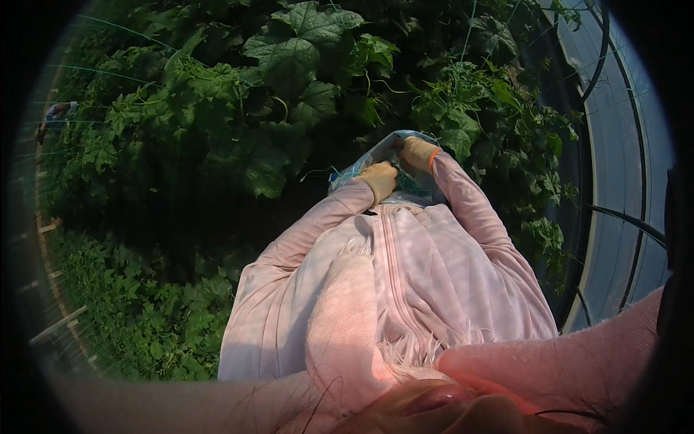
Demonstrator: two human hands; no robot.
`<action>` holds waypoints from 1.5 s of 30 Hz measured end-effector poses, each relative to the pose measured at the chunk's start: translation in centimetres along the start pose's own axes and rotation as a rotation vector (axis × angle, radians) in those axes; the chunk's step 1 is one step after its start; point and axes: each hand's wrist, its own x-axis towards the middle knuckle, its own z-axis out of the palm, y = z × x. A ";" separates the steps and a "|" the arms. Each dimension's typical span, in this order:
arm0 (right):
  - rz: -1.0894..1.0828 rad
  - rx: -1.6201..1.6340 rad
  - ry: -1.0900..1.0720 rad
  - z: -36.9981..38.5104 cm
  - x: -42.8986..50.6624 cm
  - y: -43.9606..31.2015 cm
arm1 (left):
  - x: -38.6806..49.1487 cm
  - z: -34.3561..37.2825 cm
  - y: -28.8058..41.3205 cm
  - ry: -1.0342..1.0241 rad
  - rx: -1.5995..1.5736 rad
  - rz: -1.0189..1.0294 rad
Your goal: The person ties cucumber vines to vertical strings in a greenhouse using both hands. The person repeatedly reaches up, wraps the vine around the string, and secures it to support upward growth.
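Both my hands wear pale knitted gloves and are at a clear plastic bag [352, 168] in front of my waist. My left hand [379, 182], on the picture's left, lies with curled fingers at the bag's opening; what its fingers hold cannot be told. My right hand [417, 153], with an orange cuff edge, reaches into the bag, its fingertips hidden by the bag and shadow. Green twine [415, 187] lies tangled in the bag between the hands, and a loose strand sticks out at the left.
Leafy climbing vines [293, 49] stand ahead and on both sides, with green strings [130, 32] strung among them. A plastic-sheeted greenhouse wall [618, 163] with dark hoops rises at the right. Another person [57, 115] is far off at the left edge.
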 end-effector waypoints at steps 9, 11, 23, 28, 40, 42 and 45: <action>-0.009 0.144 0.128 3.3 1.0 0.8 | -7.6 -5.7 3.9 0.122 -0.156 0.195; -0.023 0.159 0.143 4.1 1.0 0.9 | -9.4 -5.2 3.0 0.445 -0.235 0.228; -0.034 0.382 -0.161 6.3 -0.7 -5.9 | -11.0 -2.8 -6.1 0.282 -0.198 -0.416; -0.090 0.145 -0.270 10.3 1.7 -6.8 | -11.9 -4.5 -7.1 0.345 -0.234 -0.367; -0.357 0.081 0.105 11.6 0.2 -13.1 | -11.2 -13.4 -15.0 1.261 -0.931 -0.034; -0.727 -0.013 0.238 10.9 0.5 -14.2 | -10.7 -17.5 -15.9 1.409 -1.105 0.037; -0.739 0.201 0.199 8.0 0.8 -17.2 | -9.3 -21.4 -19.4 1.647 -1.177 0.110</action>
